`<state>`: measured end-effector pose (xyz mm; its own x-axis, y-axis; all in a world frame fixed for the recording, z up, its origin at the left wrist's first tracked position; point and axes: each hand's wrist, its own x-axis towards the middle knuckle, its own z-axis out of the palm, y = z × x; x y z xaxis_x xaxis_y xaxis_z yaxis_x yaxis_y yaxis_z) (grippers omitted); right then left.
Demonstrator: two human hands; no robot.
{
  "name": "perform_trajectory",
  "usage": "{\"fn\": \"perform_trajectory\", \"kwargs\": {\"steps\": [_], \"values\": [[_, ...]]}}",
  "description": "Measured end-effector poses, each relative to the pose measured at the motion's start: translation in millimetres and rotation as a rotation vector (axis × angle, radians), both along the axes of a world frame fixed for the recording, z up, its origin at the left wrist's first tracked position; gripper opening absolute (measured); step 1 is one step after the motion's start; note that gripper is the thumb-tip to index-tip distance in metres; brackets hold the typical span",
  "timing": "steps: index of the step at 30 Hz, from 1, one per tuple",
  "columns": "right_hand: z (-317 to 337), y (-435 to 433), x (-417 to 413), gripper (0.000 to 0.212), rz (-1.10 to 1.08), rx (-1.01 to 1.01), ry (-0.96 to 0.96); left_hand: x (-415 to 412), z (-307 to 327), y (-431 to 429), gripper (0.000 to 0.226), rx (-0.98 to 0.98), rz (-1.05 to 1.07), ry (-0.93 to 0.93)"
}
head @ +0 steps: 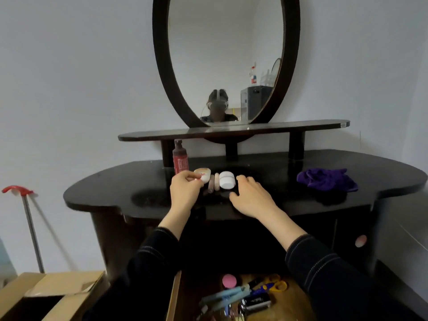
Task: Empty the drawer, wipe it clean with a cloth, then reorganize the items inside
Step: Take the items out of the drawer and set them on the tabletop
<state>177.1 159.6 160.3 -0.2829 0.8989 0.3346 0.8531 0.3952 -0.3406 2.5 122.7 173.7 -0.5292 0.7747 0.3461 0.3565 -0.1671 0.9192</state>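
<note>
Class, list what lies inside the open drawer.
Inside the drawer: a pink round container, yellow-handled scissors, pale blue tubes, a black-and-silver item. The right sleeve covers its right side; the rest is out of frame.

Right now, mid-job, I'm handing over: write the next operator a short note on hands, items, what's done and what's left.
Left hand: pinches a small cream case at the tabletop.
Right hand: open, fingers beside the white jar; contact unclear.
Out on the tabletop: red bottle, two pink tubes, case, jar. The purple cloth lies crumpled at the right.
Drawer: open, with scissors, a pink round piece and more inside.
Done: emptying partly.
Left: finish emptying, wipe, put everything back in order.
</note>
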Motion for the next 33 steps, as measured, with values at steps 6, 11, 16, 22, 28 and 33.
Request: {"fn": "perform_trajectory", "kwargs": {"steps": [6, 11, 16, 22, 28, 33], "values": [[-11, -50, 14, 0.028, -0.072, 0.213, 0.038, 16, -15, -49, 0.013, 0.021, -0.061, 0.308], [-76, -98, 41, 0.038, 0.088, 0.606, 0.187, 38, -93, -110, 0.024, 0.392, -0.035, 0.824], [-173, -109, 83, 0.029, 0.232, 0.352, 0.078, 47, -195, -125, 0.017, -0.019, -0.254, 0.659], [-266, -86, 90, 0.027, 0.033, -0.271, -0.061, 42, -253, -98, 0.011, -0.604, -0.315, 0.309], [-281, -53, 68, 0.039, 0.007, -0.351, -0.034, 41, -268, -85, 0.012, -0.651, -0.367, 0.312], [-296, -37, 52, 0.050, 0.112, -0.322, -0.155, 35, -271, -88, 0.013, -0.620, -0.371, 0.428]]}}
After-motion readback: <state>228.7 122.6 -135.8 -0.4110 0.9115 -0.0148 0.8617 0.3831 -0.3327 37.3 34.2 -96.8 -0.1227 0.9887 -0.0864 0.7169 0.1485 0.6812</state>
